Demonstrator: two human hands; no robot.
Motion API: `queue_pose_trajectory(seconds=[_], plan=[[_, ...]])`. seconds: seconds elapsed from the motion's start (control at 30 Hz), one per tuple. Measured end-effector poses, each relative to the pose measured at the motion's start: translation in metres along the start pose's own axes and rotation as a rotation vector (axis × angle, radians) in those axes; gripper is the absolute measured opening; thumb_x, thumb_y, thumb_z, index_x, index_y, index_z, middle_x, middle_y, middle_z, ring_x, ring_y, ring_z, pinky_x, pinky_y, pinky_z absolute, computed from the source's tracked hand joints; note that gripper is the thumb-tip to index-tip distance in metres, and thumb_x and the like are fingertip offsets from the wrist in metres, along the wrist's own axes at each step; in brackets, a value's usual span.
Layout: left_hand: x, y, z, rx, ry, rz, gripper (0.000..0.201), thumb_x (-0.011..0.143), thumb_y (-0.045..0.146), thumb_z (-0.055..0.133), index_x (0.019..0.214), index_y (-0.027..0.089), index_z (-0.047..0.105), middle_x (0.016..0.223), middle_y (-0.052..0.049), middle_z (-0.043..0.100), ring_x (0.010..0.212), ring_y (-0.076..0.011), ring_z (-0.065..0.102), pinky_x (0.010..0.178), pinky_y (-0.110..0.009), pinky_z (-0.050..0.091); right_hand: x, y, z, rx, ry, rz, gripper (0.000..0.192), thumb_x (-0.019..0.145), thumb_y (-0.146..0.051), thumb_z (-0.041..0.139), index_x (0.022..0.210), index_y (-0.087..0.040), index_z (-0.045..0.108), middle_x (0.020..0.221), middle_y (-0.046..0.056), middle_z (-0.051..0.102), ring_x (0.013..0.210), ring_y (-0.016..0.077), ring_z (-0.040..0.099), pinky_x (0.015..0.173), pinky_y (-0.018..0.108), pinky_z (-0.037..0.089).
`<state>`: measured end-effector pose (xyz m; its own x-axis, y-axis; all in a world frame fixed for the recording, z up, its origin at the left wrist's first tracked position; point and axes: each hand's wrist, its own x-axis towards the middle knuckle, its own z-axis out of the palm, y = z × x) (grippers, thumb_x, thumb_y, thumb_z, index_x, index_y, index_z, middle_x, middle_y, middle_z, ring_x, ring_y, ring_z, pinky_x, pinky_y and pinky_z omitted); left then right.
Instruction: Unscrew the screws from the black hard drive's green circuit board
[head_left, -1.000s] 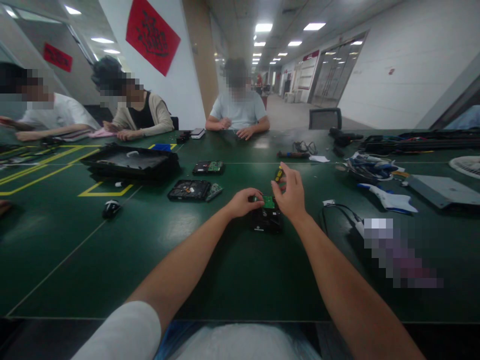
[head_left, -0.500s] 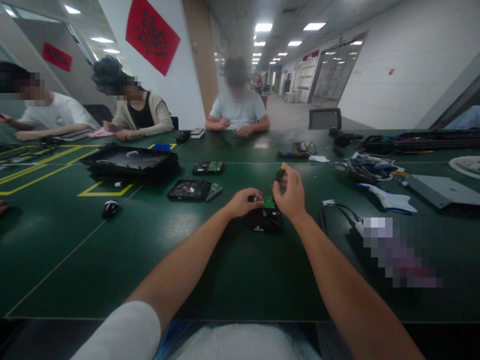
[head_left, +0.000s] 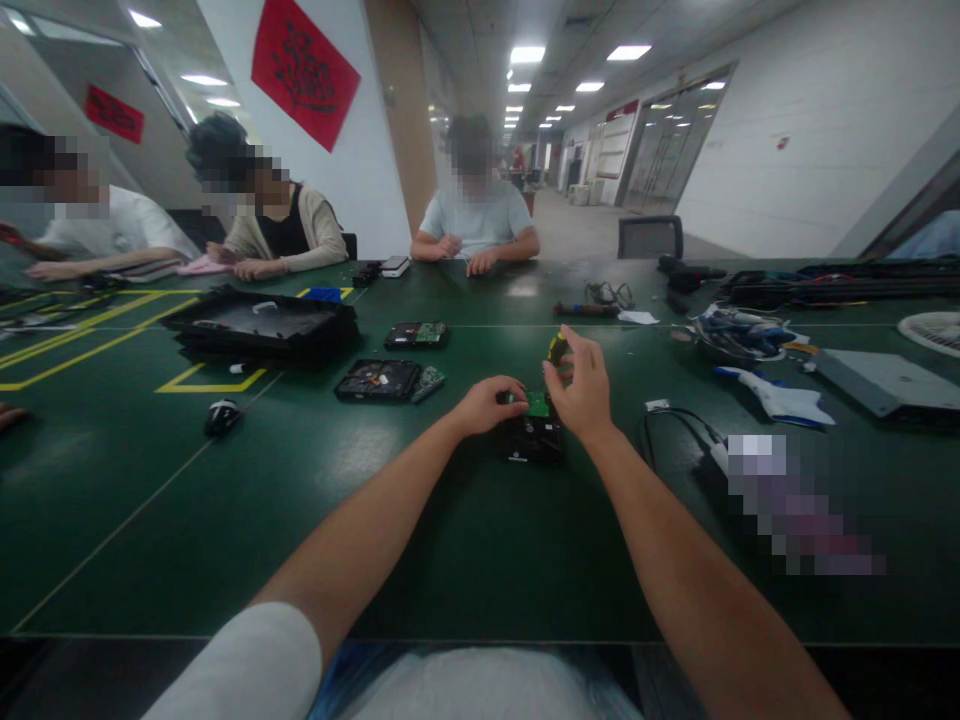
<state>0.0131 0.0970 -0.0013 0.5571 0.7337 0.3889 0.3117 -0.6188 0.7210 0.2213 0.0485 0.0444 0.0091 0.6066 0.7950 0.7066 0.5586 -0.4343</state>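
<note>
A black hard drive [head_left: 534, 440] with a green circuit board [head_left: 537, 403] on top lies on the dark green table [head_left: 420, 540] in front of me. My left hand [head_left: 486, 404] rests on the drive's left edge, fingertips touching the board. My right hand [head_left: 579, 390] grips a screwdriver with a yellow-and-black handle [head_left: 556, 348], held upright over the board's right side. The screwdriver's tip is hidden behind my fingers.
Two more opened drives [head_left: 379, 380] [head_left: 417, 334] and a black tray [head_left: 259, 325] lie to the left, with a black mouse [head_left: 222, 416]. Cables [head_left: 675, 430], a white-blue cloth [head_left: 776, 398] and tools sit to the right. Three people sit across the table.
My right hand has shifted its fingers slightly on the screwdriver handle, which has turned a little. My left hand and the drive stay where they were.
</note>
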Motion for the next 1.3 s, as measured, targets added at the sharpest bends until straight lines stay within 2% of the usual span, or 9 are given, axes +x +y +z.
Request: queue_pose_trajectory(seconds=[0.17,0.3,0.4,0.5,0.63,0.8,0.97,1.13,1.3], plan=[[-0.0005,0.0010,-0.0003,0.003,0.002,-0.009,0.016,0.084,0.033,0.078,0.096,0.023,0.077,0.119,-0.007,0.073,0.114,-0.0239,0.067,0.110,-0.043,0.046,0.0000,0.0015,0.0004,-0.003,-0.003,-0.019,0.064,0.094,-0.022,0.054,0.156,-0.029,0.037,0.133,0.013,0.054,0.102,0.0246,0.065,0.085,0.045,0.065],[-0.0005,0.0015,-0.0006,0.005,0.000,-0.012,0.017,0.084,0.034,0.078,0.096,0.023,0.077,0.118,-0.007,0.073,0.113,-0.0240,0.067,0.110,-0.042,0.046,0.0003,0.0008,-0.0001,-0.040,0.008,-0.005,0.062,0.094,-0.027,0.057,0.154,-0.027,0.039,0.130,0.014,0.054,0.094,0.0236,0.065,0.085,0.048,0.064],[-0.0004,0.0006,-0.0005,0.009,0.004,-0.014,0.018,0.083,0.034,0.078,0.097,0.023,0.077,0.119,-0.007,0.073,0.114,-0.0243,0.067,0.110,-0.042,0.046,0.0004,0.0002,-0.0002,-0.042,0.012,-0.007,0.061,0.095,-0.028,0.057,0.153,-0.027,0.039,0.132,0.015,0.054,0.095,0.0245,0.065,0.085,0.049,0.064],[-0.0004,-0.0009,-0.0003,0.008,0.002,-0.008,0.017,0.083,0.034,0.078,0.097,0.023,0.077,0.120,-0.007,0.072,0.114,-0.0243,0.067,0.110,-0.042,0.046,0.0005,0.0002,-0.0002,-0.032,0.008,-0.009,0.061,0.095,-0.027,0.056,0.153,-0.027,0.039,0.133,0.015,0.053,0.096,0.0249,0.066,0.084,0.048,0.064],[-0.0003,-0.0014,-0.0001,0.006,0.007,0.002,0.017,0.084,0.033,0.078,0.096,0.022,0.077,0.120,-0.007,0.072,0.114,-0.0238,0.067,0.110,-0.042,0.046,0.0005,-0.0004,-0.0005,-0.035,0.017,0.008,0.060,0.094,-0.029,0.058,0.151,-0.026,0.041,0.130,0.014,0.053,0.087,0.0218,0.065,0.080,0.046,0.065],[0.0001,0.0010,-0.0006,0.014,-0.007,-0.003,0.016,0.084,0.033,0.078,0.096,0.022,0.077,0.119,-0.007,0.073,0.114,-0.0237,0.067,0.110,-0.042,0.045,0.0001,-0.0012,-0.0002,-0.032,0.005,-0.009,0.065,0.092,-0.021,0.056,0.154,-0.026,0.037,0.134,0.015,0.053,0.098,0.0242,0.065,0.083,0.044,0.064],[-0.0001,0.0019,-0.0009,0.007,-0.004,-0.005,0.015,0.084,0.032,0.077,0.095,0.021,0.077,0.119,-0.008,0.073,0.114,-0.0241,0.067,0.111,-0.042,0.045,0.0005,-0.0019,-0.0002,-0.042,0.010,0.012,0.062,0.093,-0.024,0.058,0.152,-0.026,0.040,0.130,0.014,0.053,0.087,0.0214,0.066,0.079,0.044,0.064],[-0.0002,0.0012,-0.0006,0.007,-0.002,-0.007,0.016,0.084,0.033,0.077,0.095,0.022,0.077,0.119,-0.007,0.073,0.114,-0.0243,0.067,0.110,-0.042,0.045,0.0005,-0.0010,0.0004,-0.032,0.005,-0.011,0.068,0.090,-0.018,0.056,0.155,-0.027,0.036,0.133,0.014,0.053,0.098,0.0243,0.065,0.084,0.045,0.064],[-0.0005,0.0001,-0.0004,0.007,0.000,-0.005,0.016,0.084,0.033,0.077,0.096,0.022,0.077,0.120,-0.007,0.072,0.114,-0.0240,0.067,0.110,-0.041,0.045,0.0005,-0.0005,0.0003,-0.044,-0.007,0.005,0.066,0.092,-0.025,0.059,0.154,-0.028,0.038,0.130,0.014,0.052,0.095,0.0248,0.064,0.083,0.047,0.064]])
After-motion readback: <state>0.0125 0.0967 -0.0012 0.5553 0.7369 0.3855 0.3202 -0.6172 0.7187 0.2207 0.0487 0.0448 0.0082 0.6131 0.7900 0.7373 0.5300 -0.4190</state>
